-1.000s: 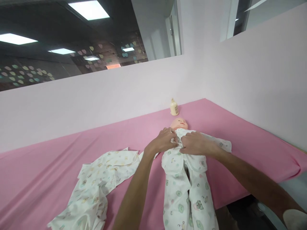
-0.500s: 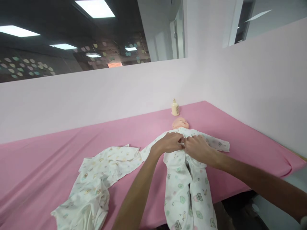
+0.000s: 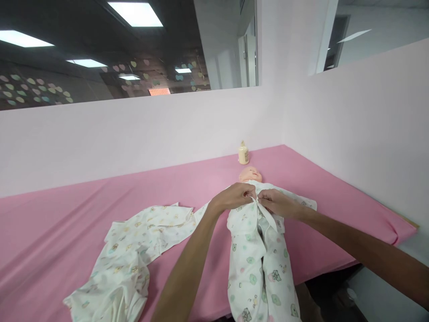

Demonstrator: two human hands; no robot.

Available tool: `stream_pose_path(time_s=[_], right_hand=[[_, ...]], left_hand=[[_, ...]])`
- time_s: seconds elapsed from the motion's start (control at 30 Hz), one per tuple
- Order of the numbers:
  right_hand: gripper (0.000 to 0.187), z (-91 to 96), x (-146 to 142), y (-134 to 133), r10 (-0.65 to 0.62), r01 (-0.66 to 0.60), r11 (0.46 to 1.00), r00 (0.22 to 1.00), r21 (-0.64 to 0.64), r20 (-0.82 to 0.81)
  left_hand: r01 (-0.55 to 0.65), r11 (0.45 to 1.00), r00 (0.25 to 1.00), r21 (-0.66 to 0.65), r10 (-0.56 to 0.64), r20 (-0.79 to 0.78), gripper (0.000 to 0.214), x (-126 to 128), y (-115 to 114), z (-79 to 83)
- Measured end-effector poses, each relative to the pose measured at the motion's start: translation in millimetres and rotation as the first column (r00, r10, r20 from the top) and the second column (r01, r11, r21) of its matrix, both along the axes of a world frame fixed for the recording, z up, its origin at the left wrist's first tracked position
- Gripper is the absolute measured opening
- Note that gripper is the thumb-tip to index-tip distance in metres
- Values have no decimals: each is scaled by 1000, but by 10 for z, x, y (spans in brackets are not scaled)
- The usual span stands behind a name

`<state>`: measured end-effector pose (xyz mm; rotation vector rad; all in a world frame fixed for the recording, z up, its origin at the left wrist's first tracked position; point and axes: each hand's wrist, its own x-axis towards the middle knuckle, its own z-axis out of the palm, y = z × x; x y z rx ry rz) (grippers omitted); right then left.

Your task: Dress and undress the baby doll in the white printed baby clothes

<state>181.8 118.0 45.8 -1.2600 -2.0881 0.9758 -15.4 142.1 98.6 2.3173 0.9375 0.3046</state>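
A baby doll (image 3: pixel 250 173) lies on its back on the pink table (image 3: pixel 67 214), head towards the wall. It wears a white printed romper (image 3: pixel 258 264) whose legs hang over the near edge. My left hand (image 3: pixel 234 197) and my right hand (image 3: pixel 275 202) meet on the doll's chest. Both are closed, each pinching the romper's front edge just below the neck. The front flaps lie apart lower down.
A second white printed garment (image 3: pixel 134 250) lies crumpled on the table to the left. A small cream bottle (image 3: pixel 243 153) stands by the white partition wall behind the doll's head. Another partition runs along the right side.
Both hands have shifted slightly on the doll's chest and now pinch the two front edges of the romper together near the neck. The view has tilted a little.
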Motion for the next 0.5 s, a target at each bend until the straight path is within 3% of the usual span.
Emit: stream_pose_path(time_s=[0.23,0.5], right_hand=[[24,-15,-31,25,-21,24,999,998,46,-67],[21,-43,-144,-107,-153,110,943,981,313,117]], left_hand=[[-21,997,993,-81,30,112,11,-62,-10,-12],[-128,991,984,-36,132,116,16,-125,-120,-45]])
